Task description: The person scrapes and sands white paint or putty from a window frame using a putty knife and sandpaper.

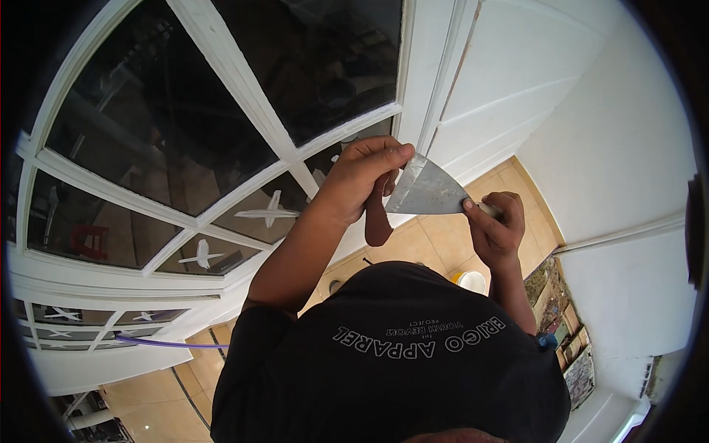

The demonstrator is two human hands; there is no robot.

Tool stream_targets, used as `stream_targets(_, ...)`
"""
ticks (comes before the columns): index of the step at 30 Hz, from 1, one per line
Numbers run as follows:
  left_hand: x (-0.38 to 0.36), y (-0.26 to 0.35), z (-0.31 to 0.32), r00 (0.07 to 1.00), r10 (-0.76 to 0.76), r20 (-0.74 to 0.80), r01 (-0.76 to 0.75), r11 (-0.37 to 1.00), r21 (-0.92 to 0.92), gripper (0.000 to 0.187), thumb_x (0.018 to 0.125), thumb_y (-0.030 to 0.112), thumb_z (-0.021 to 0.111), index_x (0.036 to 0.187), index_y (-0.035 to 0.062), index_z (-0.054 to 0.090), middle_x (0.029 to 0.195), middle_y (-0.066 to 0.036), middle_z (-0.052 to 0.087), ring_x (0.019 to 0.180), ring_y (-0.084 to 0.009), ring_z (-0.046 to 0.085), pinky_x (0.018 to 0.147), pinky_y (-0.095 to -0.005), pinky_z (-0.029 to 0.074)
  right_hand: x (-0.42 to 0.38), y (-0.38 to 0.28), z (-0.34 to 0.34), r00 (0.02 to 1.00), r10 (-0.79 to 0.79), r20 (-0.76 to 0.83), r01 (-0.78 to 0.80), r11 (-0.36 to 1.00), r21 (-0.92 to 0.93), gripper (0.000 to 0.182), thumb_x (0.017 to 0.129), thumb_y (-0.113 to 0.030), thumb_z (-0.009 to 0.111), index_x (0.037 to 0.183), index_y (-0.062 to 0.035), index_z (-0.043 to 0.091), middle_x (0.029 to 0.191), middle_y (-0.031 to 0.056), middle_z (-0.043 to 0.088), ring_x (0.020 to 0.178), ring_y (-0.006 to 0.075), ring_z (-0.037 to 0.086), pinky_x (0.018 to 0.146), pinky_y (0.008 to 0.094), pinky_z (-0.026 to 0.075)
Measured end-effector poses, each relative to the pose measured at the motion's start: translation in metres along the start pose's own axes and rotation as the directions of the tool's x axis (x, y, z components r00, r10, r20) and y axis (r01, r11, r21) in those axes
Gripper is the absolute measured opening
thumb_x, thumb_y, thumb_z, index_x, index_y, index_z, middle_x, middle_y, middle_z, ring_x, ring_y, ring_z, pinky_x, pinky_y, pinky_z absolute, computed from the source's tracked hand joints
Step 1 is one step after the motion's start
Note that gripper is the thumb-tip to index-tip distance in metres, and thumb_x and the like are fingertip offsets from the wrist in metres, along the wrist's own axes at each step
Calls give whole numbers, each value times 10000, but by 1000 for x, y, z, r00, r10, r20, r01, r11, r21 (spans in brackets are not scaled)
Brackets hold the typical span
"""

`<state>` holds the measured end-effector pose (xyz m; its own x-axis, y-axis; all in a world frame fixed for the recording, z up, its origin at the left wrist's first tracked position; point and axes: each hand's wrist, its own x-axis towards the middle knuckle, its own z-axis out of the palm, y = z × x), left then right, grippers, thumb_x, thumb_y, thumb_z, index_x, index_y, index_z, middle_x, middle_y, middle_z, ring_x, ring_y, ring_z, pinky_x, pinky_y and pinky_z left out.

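Observation:
A wide metal scraper (428, 188) is held in front of the chest, its blade slanting toward the white-framed glass panes. My right hand (501, 225) is closed round its handle, with the thumb on the narrow end of the blade. At the wide edge of the blade, my left hand (369, 173) is closed, the thumb pressed near the corner. From its fingers hangs a reddish-brown strip (378, 221) that looks like sandpaper. A pale band runs along the blade's wide edge.
White-framed panes (277, 210) with white tape crosses (271, 214) fill the left side. A white bucket (471, 282) stands on the tiled floor (421, 247). A purple hose (170, 342) lies at lower left. Stained boards (557, 310) are by the right wall (628, 125).

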<state>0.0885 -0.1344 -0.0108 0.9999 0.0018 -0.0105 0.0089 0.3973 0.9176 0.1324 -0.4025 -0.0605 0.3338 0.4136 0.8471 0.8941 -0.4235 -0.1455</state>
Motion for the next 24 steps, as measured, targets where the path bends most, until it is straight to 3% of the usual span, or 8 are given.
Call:
stream_targets(3,0,11,-1,998,63,-12,-62,996,71,339,1014,341,669,957,22,766,614,46,519,564,-57,514,545,-226,396,7,4,-4,998,-25,-53,22,998,-59,438,707,24,805,1071,-220,815,952,63,591,823,258,582,644,362,481)
stream_targets(7,-16,72,12,941,339,-16,-305,867,394,255,1029,237,660,978,4,751,768,-23,702,518,-24,478,499,-207,385,50,26,-31,960,-19,-280,9,999,-39,478,744,96,818,1163,-127,768,987,126,598,844,243,618,646,327,497)
stream_targets(9,-16,104,10,757,616,217,-607,540,583,126,984,142,719,996,24,762,794,-17,719,532,11,491,475,-210,392,96,30,-56,925,-66,-374,48,997,-59,480,752,135,784,1193,-49,739,1016,122,568,843,220,582,703,320,506)
stream_targets(10,-24,133,21,592,718,368,-672,187,717,96,897,67,776,992,60,773,811,-12,725,557,-29,556,501,-225,433,122,28,-68,897,-136,-421,88,988,-130,484,772,147,763,1223,-26,728,1024,115,552,852,204,565,718,309,501)
stream_targets(11,-26,155,29,574,716,397,-675,140,725,96,897,67,776,992,60,773,811,-12,725,557,-29,556,501,-225,433,148,26,-78,867,-193,-459,124,976,-176,500,798,151,740,1266,-26,719,1032,110,549,848,191,559,701,304,497)
stream_targets(13,-26,196,42,117,624,773,-313,-715,625,195,813,35,798,997,100,786,888,-10,736,608,-109,607,547,-256,476,201,9,-94,809,-302,-504,180,944,-276,489,852,120,697,1307,-59,714,1032,91,544,810,163,534,672,289,483)
stream_targets(16,-16,245,57,45,580,813,-103,-807,582,362,780,27,789,1113,169,783,1099,-1,733,781,-172,658,664,-294,538,261,-27,-101,887,-150,-436,86,983,-162,551,907,58,637,1400,-188,657,1093,130,664,893,261,677,760,374,557)
stream_targets(24,16,319,64,82,552,830,211,-823,527,569,868,196,741,1420,267,620,1350,42,652,1029,-225,678,826,-356,610,355,-60,-75,955,-140,-262,39,934,-356,340,977,-61,639,1302,-119,720,1038,105,720,877,282,720,811,365,588)
